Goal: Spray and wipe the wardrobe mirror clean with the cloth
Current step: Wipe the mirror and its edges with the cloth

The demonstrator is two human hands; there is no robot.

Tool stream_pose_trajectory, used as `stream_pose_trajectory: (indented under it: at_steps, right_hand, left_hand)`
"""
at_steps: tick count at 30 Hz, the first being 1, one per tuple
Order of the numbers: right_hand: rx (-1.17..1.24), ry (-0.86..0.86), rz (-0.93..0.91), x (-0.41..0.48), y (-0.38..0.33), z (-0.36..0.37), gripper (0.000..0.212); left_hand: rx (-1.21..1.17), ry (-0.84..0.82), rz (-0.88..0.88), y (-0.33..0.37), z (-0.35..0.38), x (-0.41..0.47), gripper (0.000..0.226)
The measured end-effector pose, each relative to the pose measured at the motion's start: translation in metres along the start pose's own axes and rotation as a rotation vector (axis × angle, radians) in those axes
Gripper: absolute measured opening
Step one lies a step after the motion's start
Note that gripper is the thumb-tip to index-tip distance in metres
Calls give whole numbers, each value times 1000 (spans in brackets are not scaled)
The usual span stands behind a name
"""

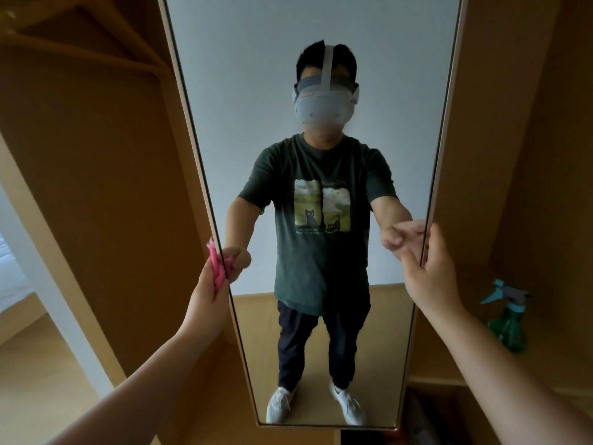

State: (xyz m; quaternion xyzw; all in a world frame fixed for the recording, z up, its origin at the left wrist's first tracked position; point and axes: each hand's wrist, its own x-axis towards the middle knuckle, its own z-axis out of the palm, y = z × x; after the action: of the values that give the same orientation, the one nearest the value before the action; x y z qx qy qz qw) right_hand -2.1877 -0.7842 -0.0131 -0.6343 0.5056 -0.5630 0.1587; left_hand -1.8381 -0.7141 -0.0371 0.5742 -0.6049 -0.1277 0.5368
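Wardrobe mirror (pixel 244 91) stands upright between the two hands, its top cut off by the frame edge. Left hand (pixel 207 287) grips a bunched pink cloth (pixel 215 268) pressed to the mirror's left edge; the fingertips are hidden behind cloth and edge, showing only in reflection. Right hand (pixel 430 274) clasps the mirror's right edge, thumb on the outer side, fingers curled onto the glass. Both hands are thus closed, each on its own object, well apart. Spray bottle (pixel 508 319), green with a teal trigger, stands on a wardrobe (pixel 96 155) shelf to the right of the right hand; its fill level cannot be made out.
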Motion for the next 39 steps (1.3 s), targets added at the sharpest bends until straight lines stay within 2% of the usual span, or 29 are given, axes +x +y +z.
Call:
stream_pose_trajectory:
  at_steps: [12, 17, 26, 39]
  right_hand:
    - [7, -4, 41, -24, 22, 12, 55]
    - [-15, -14, 93, -38, 31, 16, 56]
    - [-33, 12, 87, -60, 45, 23, 41]
    - [-111, -91, 233, -82, 74, 30, 55]
  left_hand:
    - [13, -40, -23, -19, 10, -18, 50]
    - [51, -9, -44, -29, 18, -26, 47]
    - [64, -52, -101, -57, 28, -40, 52]
    - [109, -76, -196, -108, 45, -60, 51]
